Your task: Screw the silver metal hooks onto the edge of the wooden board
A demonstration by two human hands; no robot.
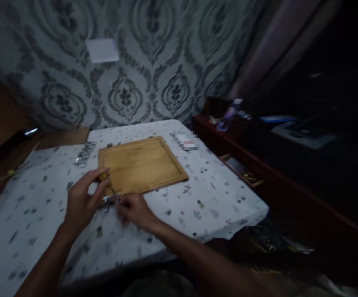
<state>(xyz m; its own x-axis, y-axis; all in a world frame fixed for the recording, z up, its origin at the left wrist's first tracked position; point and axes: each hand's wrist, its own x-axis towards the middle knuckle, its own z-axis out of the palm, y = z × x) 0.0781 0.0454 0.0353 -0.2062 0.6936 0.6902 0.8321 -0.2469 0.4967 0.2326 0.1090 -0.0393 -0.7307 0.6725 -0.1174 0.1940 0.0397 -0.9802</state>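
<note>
Over the near left corner of a wooden board, my left hand pinches a small yellow-handled tool between thumb and fingers. Its thin dark shaft seems to slant down toward a shiny metal piece at the board's near edge; whether they touch is unclear. My right hand is closed right beside that metal piece, fingers curled together and slightly blurred. What the right fingers grip, if anything, is hidden. The board lies flat on a white patterned tablecloth.
Several small metal parts lie left of the board. A white pixelated item rests to its right. Beyond the table's right edge are a partly open drawer and a bottle on a dark red cabinet. Brown cardboard lies at back left.
</note>
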